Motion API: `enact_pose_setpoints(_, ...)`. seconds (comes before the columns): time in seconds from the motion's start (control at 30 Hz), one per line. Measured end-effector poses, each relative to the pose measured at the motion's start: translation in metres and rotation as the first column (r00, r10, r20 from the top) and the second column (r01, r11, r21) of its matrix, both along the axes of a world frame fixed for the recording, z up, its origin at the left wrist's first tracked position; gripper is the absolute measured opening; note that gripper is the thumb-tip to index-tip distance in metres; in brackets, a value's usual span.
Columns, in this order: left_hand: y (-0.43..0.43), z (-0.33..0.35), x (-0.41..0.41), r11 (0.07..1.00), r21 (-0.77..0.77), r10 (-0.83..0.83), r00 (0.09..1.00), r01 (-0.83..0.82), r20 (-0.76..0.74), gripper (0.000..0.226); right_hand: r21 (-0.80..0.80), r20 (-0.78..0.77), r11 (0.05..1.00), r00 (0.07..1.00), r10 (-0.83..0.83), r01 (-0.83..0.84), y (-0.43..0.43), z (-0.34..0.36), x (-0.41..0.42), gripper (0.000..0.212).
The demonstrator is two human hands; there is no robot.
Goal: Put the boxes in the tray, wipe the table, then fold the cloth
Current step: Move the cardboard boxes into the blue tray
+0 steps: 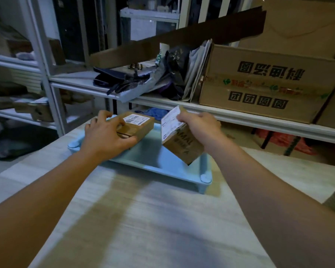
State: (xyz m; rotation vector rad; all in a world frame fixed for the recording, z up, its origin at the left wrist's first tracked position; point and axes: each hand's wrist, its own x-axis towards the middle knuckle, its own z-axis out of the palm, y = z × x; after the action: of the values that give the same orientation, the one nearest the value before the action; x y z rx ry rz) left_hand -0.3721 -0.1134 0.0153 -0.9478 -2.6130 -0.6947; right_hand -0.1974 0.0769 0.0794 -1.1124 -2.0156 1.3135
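Matt brown cardboard boxes (183, 142) with white paper labels, smooth pale-blue plastic tray (155, 159), pale wood-grain table (143, 219).

We see a dim, bluish scene, the far shelves (81, 82) nearly lost in gloom. Light falls from above and behind us, so both forearms throw long soft shadows across the pale table (143, 219). Our wide lens bows the straight shelf edges toward the corners. Everything looks slightly soft and grainy, without glare.

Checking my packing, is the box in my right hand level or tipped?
Tipped. The box in the right hand hangs corner-down over the tray, label face slanted.
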Motion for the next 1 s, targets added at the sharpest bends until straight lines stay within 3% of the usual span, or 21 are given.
enact_pose_setpoints(0.13, -0.008, -0.008, -0.010, 0.998, -0.061, 0.021, 0.999, -0.019, 0.032, 0.079, 0.182, 0.178, 0.983, 0.984, -0.003, -0.030, -0.027, -0.015, -0.045, 0.092)
enact_pose_setpoints(0.23, -0.018, -0.016, -0.016, 0.994, -0.105, -0.006, 0.995, 0.016, 0.098, 0.083, 0.193, 0.269, 0.978, 0.963, 0.029, -0.084, -0.044, -0.026, -0.068, 0.088)
enact_pose_setpoints(0.37, -0.028, -0.024, -0.018, 0.982, -0.155, -0.090, 0.986, 0.111, 0.141, 0.086, 0.180, 0.286, 0.970, 0.952, 0.106, -0.162, -0.048, -0.035, -0.077, 0.079)
enact_pose_setpoints(0.47, -0.025, -0.021, -0.007, 0.981, -0.130, -0.137, 0.987, 0.146, 0.080, 0.080, 0.197, 0.238, 0.958, 0.958, 0.161, -0.210, -0.041, -0.035, -0.054, 0.066)
enact_pose_setpoints(0.63, -0.004, 0.007, 0.053, 0.958, 0.004, -0.286, 0.958, 0.286, -0.026, 0.052, 0.276, 0.125, 0.936, 0.973, 0.192, -0.220, -0.021, -0.035, 0.015, 0.050)
enact_pose_setpoints(0.77, 0.035, 0.018, 0.123, 0.877, 0.009, -0.471, 0.865, 0.480, -0.171, 0.046, 0.417, 0.146, 0.901, 0.987, 0.063, -0.119, 0.007, -0.028, 0.093, 0.048)
enact_pose_setpoints(0.9, 0.093, 0.019, 0.205, 0.771, -0.051, -0.637, 0.764, 0.635, -0.107, 0.051, 0.477, 0.240, 0.878, 0.966, -0.094, -0.033, 0.035, -0.022, 0.190, 0.056)
enact_pose_setpoints(1.0, 0.138, 0.018, 0.272, 0.691, -0.070, -0.721, 0.693, 0.719, -0.004, 0.052, 0.533, 0.377, 0.846, 0.887, -0.267, 0.028, 0.059, -0.018, 0.260, 0.064)
